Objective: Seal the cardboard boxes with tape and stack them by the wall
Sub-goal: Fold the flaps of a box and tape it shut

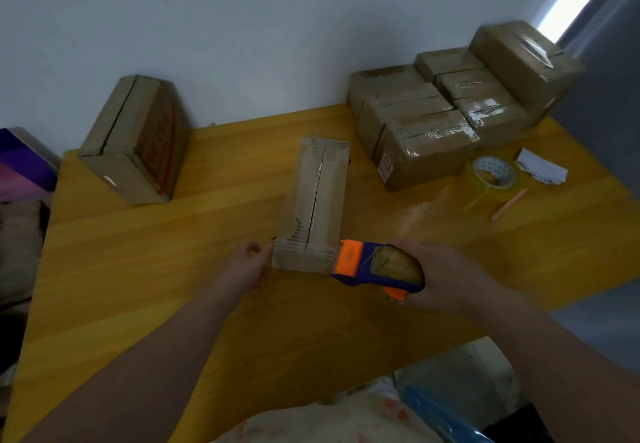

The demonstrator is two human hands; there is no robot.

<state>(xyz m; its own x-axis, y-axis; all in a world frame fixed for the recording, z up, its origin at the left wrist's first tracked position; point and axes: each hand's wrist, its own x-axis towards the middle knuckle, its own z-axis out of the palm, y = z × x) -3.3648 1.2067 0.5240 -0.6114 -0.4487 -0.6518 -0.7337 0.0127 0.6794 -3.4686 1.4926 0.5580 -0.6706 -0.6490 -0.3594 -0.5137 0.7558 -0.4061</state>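
Starting a tape run on the centre box, which lies lengthwise on the yellow table with its top seam open along its whole length. The right hand is wrapped around the blue-and-orange tape dispenser, whose orange mouth sits at the box's near right corner. The left hand is at the near left corner with fingers curled. The view is soft there, so it cannot be told whether it pinches a tape end, braces the cardboard or holds nothing.

Judged step: anchoring and drawing the first strip. To do it well, the dispenser mouth should shift leftward until it is centred on the seam. The tape should begin on the near end face so that it wraps over the edge. The flaps should be pressed flush before the pull runs straight toward the wall. The left hand is best used to keep the box from sliding with the pull.

Sealed boxes stand stacked at the far right against the wall. Another unsealed box waits at the far left, and a spare tape roll lies near the stack.
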